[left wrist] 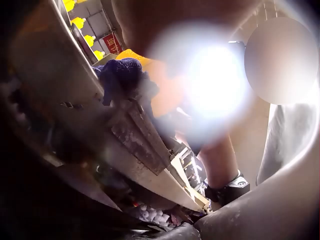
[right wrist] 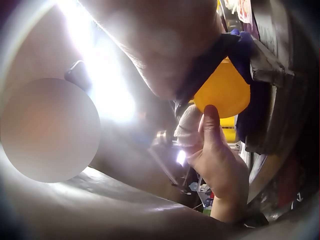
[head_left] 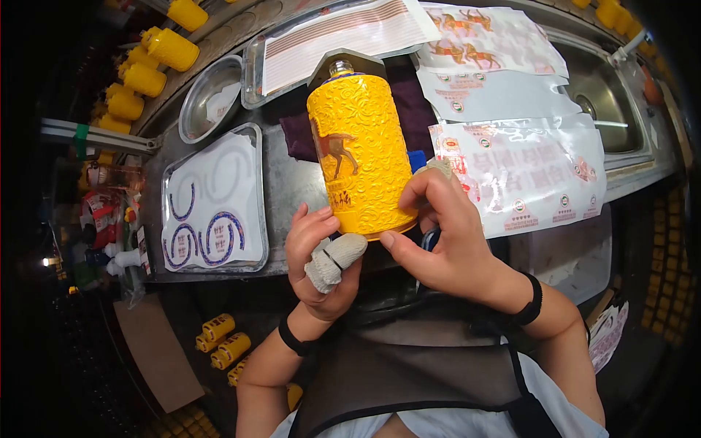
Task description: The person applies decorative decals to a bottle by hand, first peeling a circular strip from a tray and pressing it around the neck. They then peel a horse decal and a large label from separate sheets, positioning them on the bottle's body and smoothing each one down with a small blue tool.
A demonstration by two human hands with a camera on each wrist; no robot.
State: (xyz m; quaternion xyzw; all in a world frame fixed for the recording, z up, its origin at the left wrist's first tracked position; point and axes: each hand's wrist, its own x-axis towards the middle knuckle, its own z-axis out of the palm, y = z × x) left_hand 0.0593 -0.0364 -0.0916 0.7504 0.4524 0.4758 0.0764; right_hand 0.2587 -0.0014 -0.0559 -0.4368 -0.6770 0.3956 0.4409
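Observation:
A yellow embossed bottle (head_left: 369, 146) with a brown deer picture lies tilted over a dark purple cloth (head_left: 296, 135), its glass neck pointing away. My left hand (head_left: 318, 255), a knitted cover on its thumb, grips the lower left of the bottle. At the lower right, my right hand (head_left: 460, 241) holds the base edge between thumb and bent fingers; one finger also wears a knitted cover. The right wrist view shows the round yellow base (right wrist: 225, 90) with the left hand (right wrist: 220, 167) against it. Bright glare hides much of the left wrist view.
Left of the bottle are a tray (head_left: 264, 212) with blue patterned arcs and a metal bowl (head_left: 191, 120). Printed sheets (head_left: 511, 95) lie on the right, beside a sink (head_left: 610, 91). Another tray (head_left: 252, 73) holds a striped sheet. More yellow bottles (head_left: 171, 47) stand at the upper left.

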